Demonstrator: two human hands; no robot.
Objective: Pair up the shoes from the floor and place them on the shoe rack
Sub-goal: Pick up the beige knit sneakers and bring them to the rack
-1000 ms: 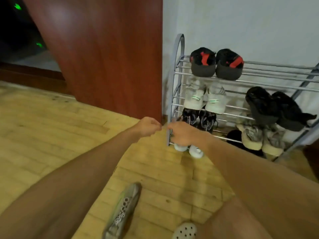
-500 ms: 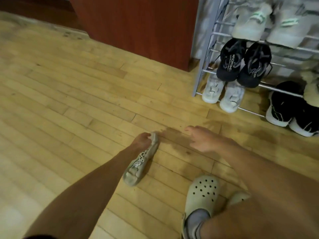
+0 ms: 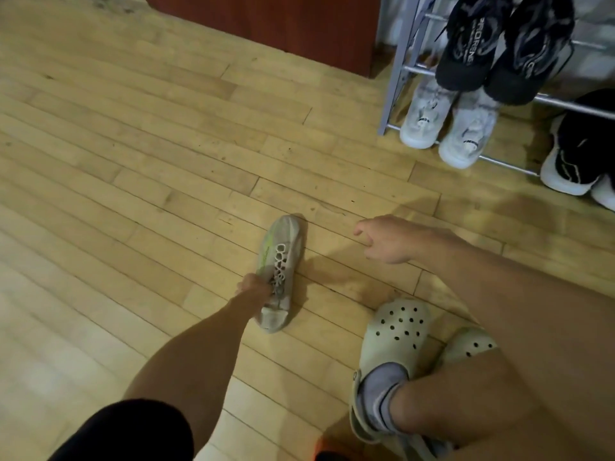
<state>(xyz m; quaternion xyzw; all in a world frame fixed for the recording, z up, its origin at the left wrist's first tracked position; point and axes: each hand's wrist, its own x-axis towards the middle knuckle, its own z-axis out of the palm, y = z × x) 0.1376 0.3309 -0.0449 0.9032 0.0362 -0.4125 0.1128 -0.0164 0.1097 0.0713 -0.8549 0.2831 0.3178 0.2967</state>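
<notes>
A grey sneaker [image 3: 283, 251] with a yellow-green stripe and white lettering lies on its side on the wooden floor, toe pointing away from me. My left hand [image 3: 253, 286] is closed on its collar near the heel. To the right of the shoe, my right hand [image 3: 392, 239] hovers above the floor, fingers loosely spread and empty. The metal shoe rack [image 3: 397, 66] stands at the upper right, holding a white pair [image 3: 447, 123] at the bottom, a black pair [image 3: 499, 44] above, and black-and-white shoes [image 3: 572, 161] further right.
My feet in pale perforated clogs [image 3: 396, 334] rest on the floor at the lower right, below my right arm. A reddish-brown wooden panel [image 3: 266, 15] stands behind, left of the rack. Wooden floorboards [image 3: 116, 144] stretch to the left.
The view tilted down from the rack to the floor. Both hands came down from the rack, and my left hand took hold of the grey sneaker near its heel.
</notes>
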